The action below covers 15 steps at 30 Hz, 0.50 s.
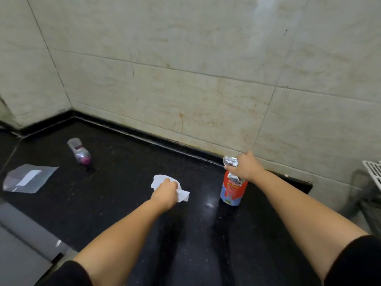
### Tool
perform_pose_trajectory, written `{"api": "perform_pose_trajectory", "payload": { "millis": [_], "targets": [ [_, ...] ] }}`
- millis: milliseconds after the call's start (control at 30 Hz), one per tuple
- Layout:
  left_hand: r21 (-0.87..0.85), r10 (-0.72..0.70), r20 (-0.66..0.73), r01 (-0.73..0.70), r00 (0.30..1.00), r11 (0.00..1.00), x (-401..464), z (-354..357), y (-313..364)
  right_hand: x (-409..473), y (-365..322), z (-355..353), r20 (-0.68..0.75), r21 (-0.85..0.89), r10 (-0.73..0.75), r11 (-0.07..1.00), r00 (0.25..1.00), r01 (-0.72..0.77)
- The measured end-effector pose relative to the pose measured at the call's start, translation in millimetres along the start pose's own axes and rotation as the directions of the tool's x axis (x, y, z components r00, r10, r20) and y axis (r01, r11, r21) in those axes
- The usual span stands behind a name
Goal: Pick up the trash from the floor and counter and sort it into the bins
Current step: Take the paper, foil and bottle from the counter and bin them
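On the black counter (127,182), my left hand (165,194) is closed around a crumpled white tissue (159,180), which sticks out on both sides of the fist. My right hand (246,167) grips a crumpled piece of aluminium foil (231,162) just above a red and blue can (233,191) that stands upright near the wall. A small clear plastic bottle (79,150) with a pink cap lies on its side at the back left. Further left lies a flat clear plastic bag (28,178) with a white label.
A beige tiled wall (185,69) rises behind the counter. A white rack (373,172) shows at the right edge above a recessed area. A grey surface (24,240) runs along the lower left, below the counter's edge.
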<state>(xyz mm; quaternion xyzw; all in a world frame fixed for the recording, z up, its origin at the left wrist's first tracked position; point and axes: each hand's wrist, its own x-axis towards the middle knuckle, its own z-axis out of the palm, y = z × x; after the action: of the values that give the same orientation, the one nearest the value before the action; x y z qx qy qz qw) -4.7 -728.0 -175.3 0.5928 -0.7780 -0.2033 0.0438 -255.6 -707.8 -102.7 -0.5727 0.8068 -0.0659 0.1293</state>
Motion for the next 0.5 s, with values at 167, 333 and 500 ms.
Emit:
{"api": "perform_pose_trajectory", "payload": {
  "millis": [167,333,500],
  "targets": [
    [0.032,-0.126,-0.058,0.128,0.99,0.991,-37,-12,-9,-21,-23,-4,-0.027,0.071,-0.213,0.974,0.977,0.214],
    [0.009,-0.316,-0.122,0.32,0.941,0.948,-106,-1,-31,-65,-60,3,-0.049,0.209,-0.502,0.84,0.863,0.501],
    [-0.046,-0.5,-0.196,0.501,0.844,0.864,-200,17,-54,-129,-94,53,0.049,0.366,-0.678,0.695,0.733,0.619]
  ]
}}
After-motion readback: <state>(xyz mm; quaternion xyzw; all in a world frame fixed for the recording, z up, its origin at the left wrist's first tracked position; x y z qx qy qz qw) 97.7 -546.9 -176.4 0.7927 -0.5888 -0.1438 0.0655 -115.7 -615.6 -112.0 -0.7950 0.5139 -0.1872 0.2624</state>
